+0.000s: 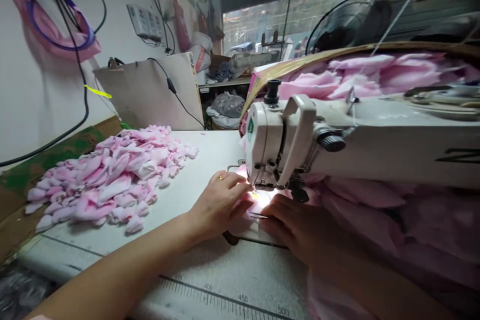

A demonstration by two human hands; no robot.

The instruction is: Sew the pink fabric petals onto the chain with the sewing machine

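My left hand (219,202), a ring on one finger, lies on a small pink fabric piece (258,203) under the needle of the white sewing machine (300,145), its fingers pressed together on the cloth. My right hand (296,225) rests on the same piece from the right, fingers bent down onto it, just in front of the presser foot (262,187). The machine's lamp lights the cloth brightly, so its edges are hard to make out.
A heap of sewn pink fabric pieces (108,180) lies on the white table (210,280) at the left. More pink fabric (375,77) is piled behind and under the machine arm at the right. A board (150,92) and cables lean at the wall.
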